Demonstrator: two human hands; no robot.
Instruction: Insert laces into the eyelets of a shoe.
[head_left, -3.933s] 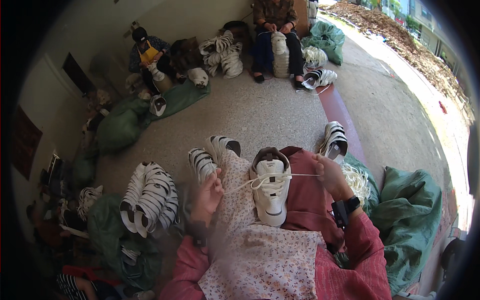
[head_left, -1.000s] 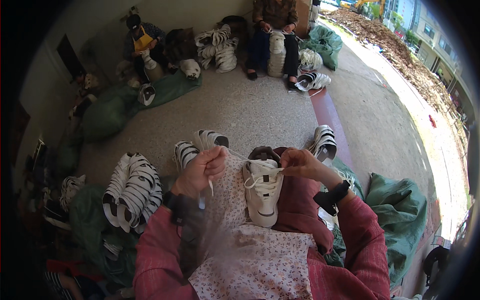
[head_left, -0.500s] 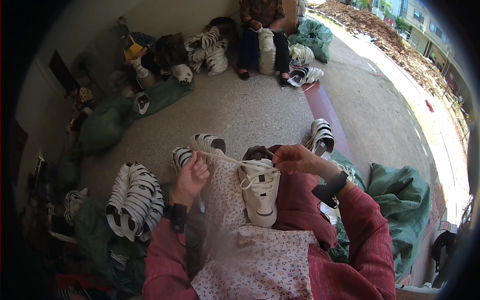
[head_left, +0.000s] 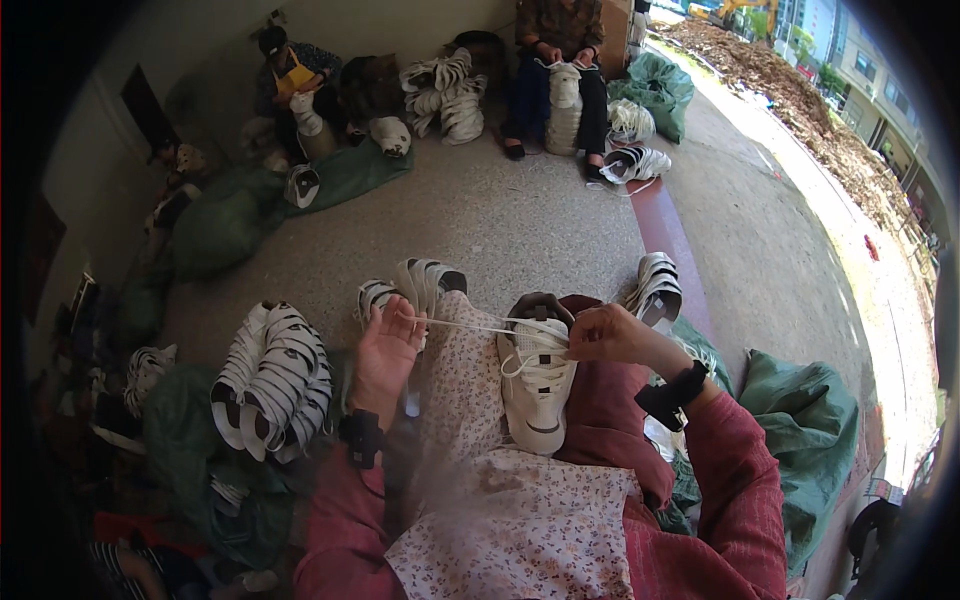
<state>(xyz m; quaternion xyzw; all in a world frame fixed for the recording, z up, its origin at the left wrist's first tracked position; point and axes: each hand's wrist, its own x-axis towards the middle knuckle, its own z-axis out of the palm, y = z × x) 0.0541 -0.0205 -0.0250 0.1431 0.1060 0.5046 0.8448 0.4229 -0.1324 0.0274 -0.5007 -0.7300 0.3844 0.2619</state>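
Observation:
A white sneaker (head_left: 532,405) with a dark collar lies on my lap, toe toward me, its lace threaded through the eyelets. To its left is my left hand (head_left: 388,345), palm turned up and fingers raised, with the shoelace (head_left: 455,323) caught in them. That lace runs nearly straight from these fingers to the top of the shoe. My right hand (head_left: 606,334) is closed in a pinch at the shoe's right upper edge, on the lace there; its fingertips are partly hidden.
Nested white shoe uppers (head_left: 270,380) stand at my left on a green sack (head_left: 190,470). More uppers (head_left: 655,290) lie ahead to the right, near another green sack (head_left: 800,430). Across the floor, a seated person (head_left: 560,60) handles a stack of shoes; another person (head_left: 295,80) sits farther left.
My left hand has turned palm up and its fingers have straightened, with the lace still running to the shoe. The right hand stays by the shoe's edge. The whole view has shifted slightly.

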